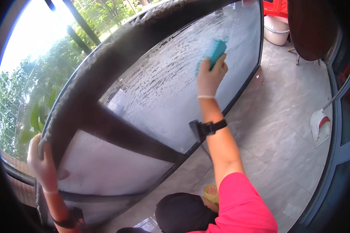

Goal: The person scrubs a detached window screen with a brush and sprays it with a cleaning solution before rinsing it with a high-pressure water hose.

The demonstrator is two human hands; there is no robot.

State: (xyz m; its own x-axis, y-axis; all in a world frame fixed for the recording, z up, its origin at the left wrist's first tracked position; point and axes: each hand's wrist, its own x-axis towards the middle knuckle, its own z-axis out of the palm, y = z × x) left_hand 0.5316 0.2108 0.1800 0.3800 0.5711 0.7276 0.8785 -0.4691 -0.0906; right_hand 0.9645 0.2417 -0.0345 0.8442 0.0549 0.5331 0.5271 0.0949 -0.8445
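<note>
A large window screen (159,83) with a dark fuzzy-edged frame stands tilted before me, its mesh whitish with streaks and dark wet-looking specks. My right hand (212,75), in a thin pale glove, is closed around a teal scrubbing sponge or brush (217,52); motion blur hides its exact kind. It appears pressed against the upper part of the mesh. My left hand (42,165), also gloved, grips the frame's outer edge (46,136) at the lower left, its thumb on the near face. Black bands with small devices circle both wrists.
Grey marbled tiles (276,116) cover the floor to the right. A white dustpan (320,128) with a long handle stands by the right wall. A whitish bucket (276,31) under a red basin (275,7) is at the far right. A yellow container (211,191) sits low, beside a black rounded shape (184,213).
</note>
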